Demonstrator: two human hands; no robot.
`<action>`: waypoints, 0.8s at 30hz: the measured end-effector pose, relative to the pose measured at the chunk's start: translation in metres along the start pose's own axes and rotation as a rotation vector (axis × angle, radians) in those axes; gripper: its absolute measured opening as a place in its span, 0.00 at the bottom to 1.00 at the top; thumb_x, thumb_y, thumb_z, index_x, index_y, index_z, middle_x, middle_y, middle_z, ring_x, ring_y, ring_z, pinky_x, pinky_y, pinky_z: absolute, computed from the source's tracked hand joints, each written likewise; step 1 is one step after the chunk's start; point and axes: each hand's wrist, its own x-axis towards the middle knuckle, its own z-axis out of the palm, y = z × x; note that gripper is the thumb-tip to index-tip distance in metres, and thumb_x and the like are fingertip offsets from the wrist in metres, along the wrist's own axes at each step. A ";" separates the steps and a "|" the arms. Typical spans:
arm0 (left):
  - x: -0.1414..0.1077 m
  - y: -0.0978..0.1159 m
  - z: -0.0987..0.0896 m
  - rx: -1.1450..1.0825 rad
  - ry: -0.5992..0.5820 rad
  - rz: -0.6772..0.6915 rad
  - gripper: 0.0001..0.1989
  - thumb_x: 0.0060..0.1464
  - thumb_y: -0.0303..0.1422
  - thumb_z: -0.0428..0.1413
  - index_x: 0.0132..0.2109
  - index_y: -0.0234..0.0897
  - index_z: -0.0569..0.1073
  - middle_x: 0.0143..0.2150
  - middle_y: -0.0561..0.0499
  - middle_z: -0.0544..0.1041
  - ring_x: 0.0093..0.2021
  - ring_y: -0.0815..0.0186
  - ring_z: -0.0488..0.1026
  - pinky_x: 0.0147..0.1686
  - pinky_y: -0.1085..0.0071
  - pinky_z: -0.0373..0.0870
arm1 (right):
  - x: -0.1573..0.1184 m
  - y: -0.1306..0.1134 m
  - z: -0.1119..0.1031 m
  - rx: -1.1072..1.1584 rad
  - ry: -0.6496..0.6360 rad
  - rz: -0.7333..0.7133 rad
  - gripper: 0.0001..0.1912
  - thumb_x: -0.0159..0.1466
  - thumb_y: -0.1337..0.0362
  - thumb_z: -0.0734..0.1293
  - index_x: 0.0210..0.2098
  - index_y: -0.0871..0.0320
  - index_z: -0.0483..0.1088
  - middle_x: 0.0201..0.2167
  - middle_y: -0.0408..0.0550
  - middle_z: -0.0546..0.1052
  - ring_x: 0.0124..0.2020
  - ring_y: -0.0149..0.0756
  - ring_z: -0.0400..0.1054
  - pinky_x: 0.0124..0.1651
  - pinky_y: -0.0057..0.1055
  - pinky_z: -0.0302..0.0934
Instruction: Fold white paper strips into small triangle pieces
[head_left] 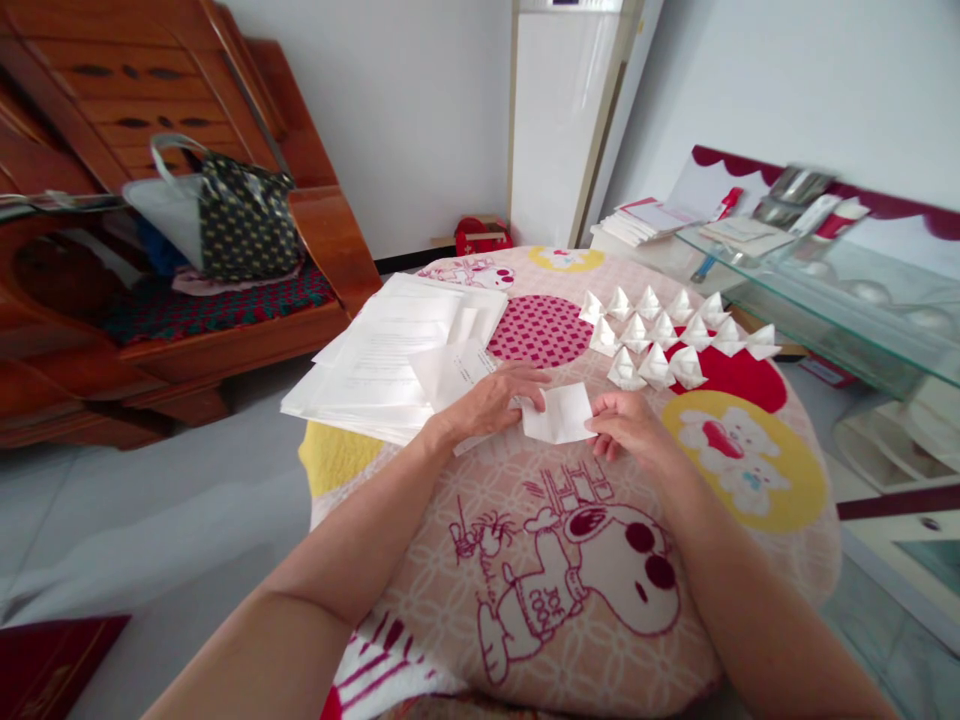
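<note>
- The round counter's pink fleece cover [465,560] had a white lattice, a maroon-outlined dog and yellow ovals.
- The soft handbag [247,215] was black with pale dots.
- The wooden bench [322,235] was glossy reddish-brown.
- The small folded paper boats [661,330] were white.

Left: a patterned bag [247,218] rests on a wooden bench [334,235]. Centre: a white cabinet [556,115] stands, a red item [484,238] near its base. Right: metal containers [799,184] top a glass shelf [847,318].
</note>
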 end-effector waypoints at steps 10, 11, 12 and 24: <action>-0.003 0.004 0.001 -0.069 -0.088 -0.037 0.16 0.46 0.18 0.61 0.33 0.48 0.83 0.51 0.55 0.84 0.63 0.56 0.71 0.73 0.47 0.44 | -0.001 0.000 0.004 -0.618 0.300 -0.377 0.18 0.52 0.73 0.74 0.43 0.55 0.79 0.25 0.46 0.79 0.27 0.38 0.72 0.30 0.31 0.61; -0.003 0.005 0.002 -0.093 -0.082 -0.044 0.17 0.45 0.18 0.61 0.32 0.48 0.83 0.50 0.55 0.84 0.62 0.56 0.73 0.73 0.47 0.44 | -0.002 0.000 0.005 -0.677 0.285 -0.437 0.19 0.53 0.73 0.73 0.44 0.55 0.80 0.26 0.47 0.79 0.29 0.39 0.72 0.32 0.32 0.60; -0.003 0.005 0.002 -0.108 -0.079 -0.048 0.17 0.45 0.17 0.61 0.32 0.49 0.83 0.49 0.55 0.84 0.61 0.57 0.73 0.73 0.48 0.44 | -0.004 0.000 0.006 -0.716 0.242 -0.482 0.16 0.55 0.72 0.72 0.43 0.54 0.81 0.26 0.47 0.79 0.29 0.39 0.72 0.33 0.32 0.59; 0.001 -0.003 -0.005 -0.070 -0.164 0.000 0.15 0.41 0.21 0.65 0.32 0.49 0.84 0.38 0.54 0.86 0.47 0.60 0.82 0.63 0.55 0.67 | -0.010 0.000 0.014 -1.054 -0.052 -0.684 0.13 0.64 0.72 0.65 0.24 0.58 0.75 0.27 0.49 0.74 0.26 0.33 0.63 0.31 0.33 0.50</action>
